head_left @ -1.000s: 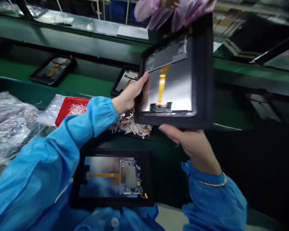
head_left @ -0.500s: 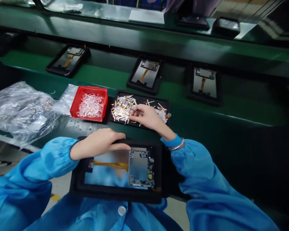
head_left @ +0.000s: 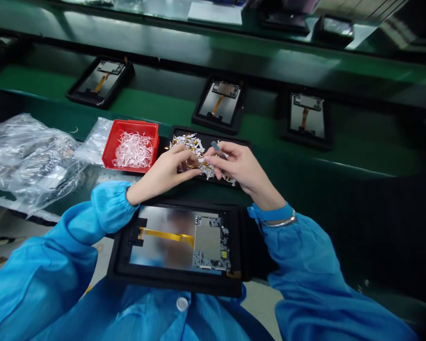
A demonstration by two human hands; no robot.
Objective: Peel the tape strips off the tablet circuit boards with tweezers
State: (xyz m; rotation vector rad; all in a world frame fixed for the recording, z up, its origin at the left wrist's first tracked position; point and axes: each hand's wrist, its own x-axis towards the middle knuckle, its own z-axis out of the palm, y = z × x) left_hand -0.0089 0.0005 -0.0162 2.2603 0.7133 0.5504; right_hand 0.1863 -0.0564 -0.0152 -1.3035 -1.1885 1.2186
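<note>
My left hand (head_left: 166, 169) and my right hand (head_left: 238, 168) meet above a black tray (head_left: 241, 142) that holds several small white and gold strips. The left fingers pinch a small gold strip (head_left: 195, 166). The right hand grips thin metal tweezers (head_left: 218, 150) whose tip points at that strip. In front of me lies a black frame (head_left: 177, 277) holding a shiny panel with a yellow ribbon cable (head_left: 165, 235) and a circuit board (head_left: 208, 242).
A red bin (head_left: 110, 147) of white shreds stands left of the tray, with crumpled plastic bags (head_left: 24, 158) further left. Three more framed panels (head_left: 218, 102) rest on the green conveyor belt (head_left: 152, 111) behind. A dark raised shelf runs along the back.
One second ago both hands held a framed panel up; it now rests on the belt at the right. The left hand left the near frame and joined the right hand over the tray.
</note>
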